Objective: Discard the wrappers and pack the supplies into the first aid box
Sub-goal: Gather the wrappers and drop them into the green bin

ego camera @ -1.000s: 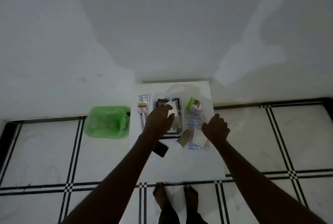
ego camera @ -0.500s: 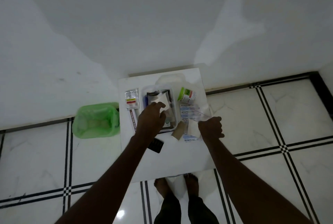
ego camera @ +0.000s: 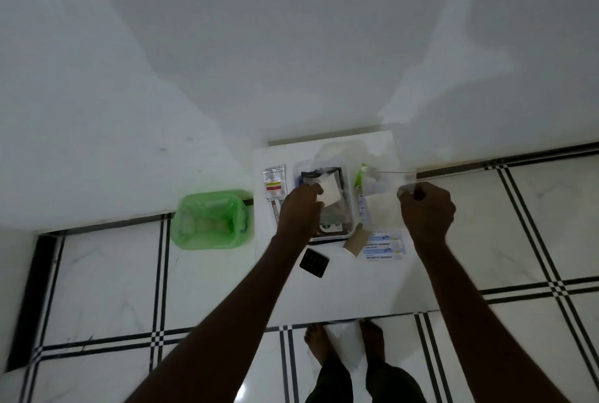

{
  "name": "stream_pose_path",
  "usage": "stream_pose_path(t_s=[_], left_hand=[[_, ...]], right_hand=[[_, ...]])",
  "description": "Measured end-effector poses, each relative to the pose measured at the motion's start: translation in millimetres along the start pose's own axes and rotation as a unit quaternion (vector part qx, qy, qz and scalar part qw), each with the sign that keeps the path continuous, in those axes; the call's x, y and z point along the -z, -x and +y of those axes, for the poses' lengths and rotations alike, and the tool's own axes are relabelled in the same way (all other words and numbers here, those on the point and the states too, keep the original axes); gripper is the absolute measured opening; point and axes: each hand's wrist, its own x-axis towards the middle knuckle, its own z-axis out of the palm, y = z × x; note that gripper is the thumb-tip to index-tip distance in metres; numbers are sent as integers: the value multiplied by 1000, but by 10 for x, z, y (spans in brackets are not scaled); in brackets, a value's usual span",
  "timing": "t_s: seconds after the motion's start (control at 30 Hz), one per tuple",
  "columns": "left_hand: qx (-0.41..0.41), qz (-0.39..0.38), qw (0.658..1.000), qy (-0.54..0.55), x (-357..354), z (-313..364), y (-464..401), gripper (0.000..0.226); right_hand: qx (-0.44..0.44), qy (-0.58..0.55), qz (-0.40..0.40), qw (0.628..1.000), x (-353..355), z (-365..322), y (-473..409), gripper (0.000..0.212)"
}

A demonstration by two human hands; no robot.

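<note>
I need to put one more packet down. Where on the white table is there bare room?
The near part of the table is bare, from the black blister pack and bandage packets to the near edge. It is crowded around the clear box, where the left hand reaches in.

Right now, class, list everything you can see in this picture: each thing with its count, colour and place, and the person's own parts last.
Table: one, white, against the wall.
Box: one, clear, on the table's far middle, holding supplies.
White packet: one, held over the box.
Clear wrapper: one, lifted right of the box.
Sachet: one, white with red and yellow, left of the box.
Blister pack: one, dark, near the box's front.
Bandage packets: a few, blue and white, front right.
Bin: one, green liner, floor left.
Left hand: holds the white packet.
Right hand: fingers pinch the wrapper.
Feet: two, bare, below the table.
</note>
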Motion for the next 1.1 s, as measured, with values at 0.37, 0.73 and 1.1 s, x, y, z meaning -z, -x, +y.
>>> stream_pose_path(t_s=[0.37,0.73,1.1], left_hand=[[-153,-62,981,-106,-160,88,-279,38],[-211,20,962,-171,-71,16,-454,17],[33,176,969,171,865,-155,171,8]], right_hand=[[53,37,-106,992,-254,-121,-179,16],[34,25,-132,990,-286,-85,-339,15],[150,-15,-162,975,-350,-678,27,14]])
